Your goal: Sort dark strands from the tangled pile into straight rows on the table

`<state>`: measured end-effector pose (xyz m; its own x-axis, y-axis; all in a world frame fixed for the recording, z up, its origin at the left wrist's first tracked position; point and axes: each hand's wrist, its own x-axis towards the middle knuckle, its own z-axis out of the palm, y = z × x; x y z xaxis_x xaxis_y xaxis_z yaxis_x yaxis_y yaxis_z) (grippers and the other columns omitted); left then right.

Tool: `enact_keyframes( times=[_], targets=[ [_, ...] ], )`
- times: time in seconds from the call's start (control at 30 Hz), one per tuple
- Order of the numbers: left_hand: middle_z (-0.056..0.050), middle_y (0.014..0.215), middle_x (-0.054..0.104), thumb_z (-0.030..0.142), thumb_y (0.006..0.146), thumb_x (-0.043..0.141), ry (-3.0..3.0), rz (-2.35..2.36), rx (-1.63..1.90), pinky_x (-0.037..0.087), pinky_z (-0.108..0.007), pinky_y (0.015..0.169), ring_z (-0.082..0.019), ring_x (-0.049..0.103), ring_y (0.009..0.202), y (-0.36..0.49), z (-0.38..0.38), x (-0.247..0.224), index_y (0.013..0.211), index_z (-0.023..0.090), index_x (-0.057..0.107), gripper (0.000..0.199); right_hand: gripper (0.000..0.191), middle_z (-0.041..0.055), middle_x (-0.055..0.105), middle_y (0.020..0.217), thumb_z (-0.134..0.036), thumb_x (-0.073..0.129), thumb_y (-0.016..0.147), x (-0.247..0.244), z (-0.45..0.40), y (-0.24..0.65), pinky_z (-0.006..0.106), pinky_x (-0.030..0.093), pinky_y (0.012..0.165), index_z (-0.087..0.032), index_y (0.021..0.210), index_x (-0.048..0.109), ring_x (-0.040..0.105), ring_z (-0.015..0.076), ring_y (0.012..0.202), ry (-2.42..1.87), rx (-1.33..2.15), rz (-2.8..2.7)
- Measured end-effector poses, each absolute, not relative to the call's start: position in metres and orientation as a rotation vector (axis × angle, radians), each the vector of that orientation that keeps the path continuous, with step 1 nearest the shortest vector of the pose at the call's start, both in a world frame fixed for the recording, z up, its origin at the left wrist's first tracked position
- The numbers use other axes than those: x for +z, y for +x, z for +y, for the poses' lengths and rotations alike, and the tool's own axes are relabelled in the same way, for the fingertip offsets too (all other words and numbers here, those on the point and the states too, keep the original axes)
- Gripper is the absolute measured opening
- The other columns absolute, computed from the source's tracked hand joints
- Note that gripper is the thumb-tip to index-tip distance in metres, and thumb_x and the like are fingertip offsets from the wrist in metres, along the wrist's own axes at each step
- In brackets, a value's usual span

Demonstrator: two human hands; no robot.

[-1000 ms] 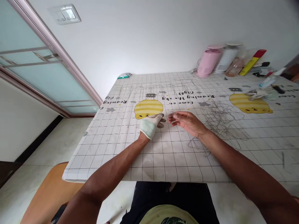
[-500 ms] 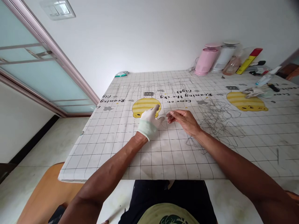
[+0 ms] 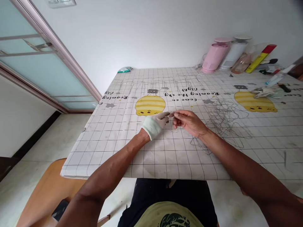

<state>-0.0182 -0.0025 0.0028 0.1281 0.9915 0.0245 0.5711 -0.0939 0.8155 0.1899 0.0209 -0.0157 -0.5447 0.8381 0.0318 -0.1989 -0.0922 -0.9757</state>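
My left hand (image 3: 156, 123), in a white glove with a pale green cuff, is over the middle of the table, its fingers drawn together and pointing right. My right hand (image 3: 188, 121) is bare, its thumb and fingers pinched close to the gloved fingertips. Whatever lies between the fingertips is too small to make out; a thin strand curves on the cloth just below them. A loose tangle of thin dark strands (image 3: 222, 118) spreads to the right, partly beneath my right forearm. More thin strands (image 3: 170, 81) lie in a row farther back.
The table has a white checked cloth (image 3: 104, 157) with yellow bear prints. At the back right stand a pink device (image 3: 215, 56), a white one (image 3: 234, 54), a bottle (image 3: 241, 64) and a yellow-red box (image 3: 260, 59). A glove (image 3: 266, 92) lies at the right. A green packet (image 3: 124, 69) is at the back left.
My left hand has turned to the right and its spread fingers have come together, close to my right fingertips. The view has shifted slightly.
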Motion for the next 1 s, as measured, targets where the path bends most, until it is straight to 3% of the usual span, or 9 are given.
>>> enact_keyframes(
  times=[0.3,0.47,0.6,0.73,0.87,1.0],
  targets=[
    [-0.003,0.079,0.072,0.025,0.091,0.064,1.428,1.087,0.687,0.052,-0.025,0.071,-0.013,0.065,0.071,-0.039,0.007,0.001,0.080,0.017,0.074,0.017,0.037,0.0047,0.071,0.079,-0.053,0.079,0.098,-0.017,0.013,0.184,0.031,0.055,0.066,-0.017,0.094,0.082,0.063,0.0153,0.068,-0.782,1.732,-1.613],
    [-0.005,0.071,0.071,0.056,0.093,0.072,1.386,0.951,0.652,0.052,-0.028,0.066,-0.014,0.061,0.060,-0.049,0.001,0.004,0.078,0.016,0.072,0.043,0.036,0.0047,0.071,0.077,-0.051,0.077,0.100,-0.017,0.012,0.188,0.030,0.050,0.063,-0.016,0.094,0.083,0.062,0.0147,0.066,-0.734,1.756,-1.756],
    [-0.004,0.066,0.068,0.064,0.086,0.080,1.317,0.858,0.639,0.053,-0.031,0.069,-0.014,0.059,0.059,-0.047,0.000,0.004,0.075,0.016,0.069,0.050,0.036,0.0031,0.069,0.074,-0.050,0.075,0.101,-0.016,0.012,0.191,0.029,0.047,0.062,-0.017,0.092,0.083,0.057,0.0130,0.061,-0.700,1.826,-1.803],
    [0.003,0.053,0.053,0.061,0.080,0.086,1.154,0.840,0.764,0.058,-0.037,0.077,-0.014,0.054,0.054,-0.048,0.005,0.003,0.072,0.019,0.062,0.049,0.036,0.0034,0.068,0.075,-0.052,0.076,0.100,-0.011,0.011,0.192,0.034,0.055,0.076,-0.017,0.098,0.083,0.061,0.0168,0.071,-0.629,1.928,-1.687],
    [0.005,0.054,0.048,0.054,0.086,0.081,1.073,0.796,0.869,0.058,-0.035,0.079,-0.011,0.048,0.052,-0.052,0.007,0.006,0.070,0.020,0.059,0.044,0.032,0.0024,0.063,0.075,-0.048,0.076,0.099,-0.010,0.009,0.190,0.043,0.056,0.097,-0.017,0.104,0.084,0.068,0.0219,0.086,-0.496,1.937,-1.577],
    [0.006,0.059,0.047,0.048,0.088,0.079,1.032,0.771,0.919,0.058,-0.034,0.078,-0.009,0.043,0.052,-0.056,0.005,0.011,0.070,0.020,0.057,0.040,0.030,-0.0018,0.056,0.071,-0.043,0.077,0.099,-0.015,0.007,0.187,0.048,0.056,0.101,-0.017,0.113,0.083,0.065,0.0183,0.077,-0.461,1.967,-1.493]
  ],
)
